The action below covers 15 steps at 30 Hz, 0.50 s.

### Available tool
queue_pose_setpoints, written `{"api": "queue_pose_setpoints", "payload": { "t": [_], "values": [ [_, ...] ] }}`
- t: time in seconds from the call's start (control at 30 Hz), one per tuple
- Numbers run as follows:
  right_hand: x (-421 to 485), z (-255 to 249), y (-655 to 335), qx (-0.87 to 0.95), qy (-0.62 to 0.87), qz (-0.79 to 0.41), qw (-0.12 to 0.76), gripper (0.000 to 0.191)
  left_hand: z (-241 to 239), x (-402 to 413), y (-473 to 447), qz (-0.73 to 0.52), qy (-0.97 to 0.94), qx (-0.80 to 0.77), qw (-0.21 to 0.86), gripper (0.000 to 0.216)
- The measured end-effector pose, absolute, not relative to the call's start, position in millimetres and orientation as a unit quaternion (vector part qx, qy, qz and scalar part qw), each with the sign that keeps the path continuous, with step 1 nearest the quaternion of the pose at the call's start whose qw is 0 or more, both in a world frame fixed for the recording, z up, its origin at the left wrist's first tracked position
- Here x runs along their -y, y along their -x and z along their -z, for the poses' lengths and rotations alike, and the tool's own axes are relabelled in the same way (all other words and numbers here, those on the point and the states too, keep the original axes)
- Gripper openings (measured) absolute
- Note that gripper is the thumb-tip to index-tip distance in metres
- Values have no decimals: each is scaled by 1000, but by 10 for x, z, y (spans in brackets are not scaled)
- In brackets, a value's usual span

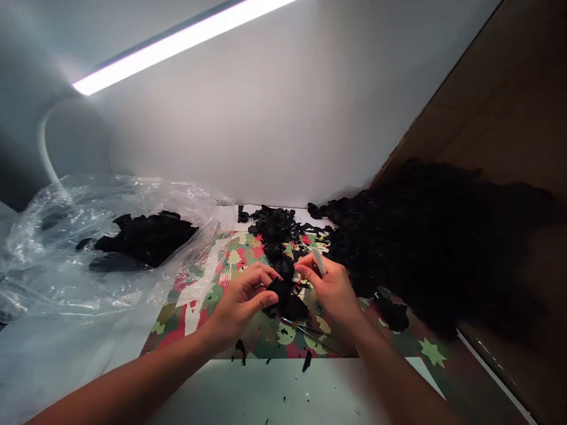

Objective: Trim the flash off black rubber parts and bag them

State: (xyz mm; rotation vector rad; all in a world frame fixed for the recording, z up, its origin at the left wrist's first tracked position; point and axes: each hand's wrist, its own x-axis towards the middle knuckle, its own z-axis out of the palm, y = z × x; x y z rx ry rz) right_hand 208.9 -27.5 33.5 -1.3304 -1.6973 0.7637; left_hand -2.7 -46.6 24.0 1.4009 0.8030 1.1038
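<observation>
My left hand (250, 298) is closed around a black ribbed piece (278, 289), thumb in front and fingers behind. My right hand (328, 286) grips a slim tool with a pale handle (319, 261); its working end is by the black piece and too small to make out. More black pieces (296, 308) lie just under and behind my hands. A metal tool like tweezers (310, 329) rests on the patterned sheet below them.
A large heap of black pieces (398, 236) lies at right against cardboard (478, 118). At left is a clear plastic bag (53, 265) with black pieces (150, 239). Black scraps (272, 221) litter the patterned sheet (177, 321). A lit tube lamp (177, 47) hangs above.
</observation>
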Motion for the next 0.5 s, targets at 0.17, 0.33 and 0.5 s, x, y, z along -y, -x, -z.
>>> {"api": "queue_pose_setpoints", "payload": {
  "t": [0.17,0.33,0.5],
  "values": [
    [449,-381,-1930,685,430,-378,451,11,-221,457,38,-475,-616,-358,516,21],
    [481,-393,-1883,718,402,-330,461,2,-147,448,68,-495,-629,-368,474,27],
    [495,-360,-1858,749,392,-266,463,12,-137,466,89,-491,-645,-401,426,26]
  ]
}}
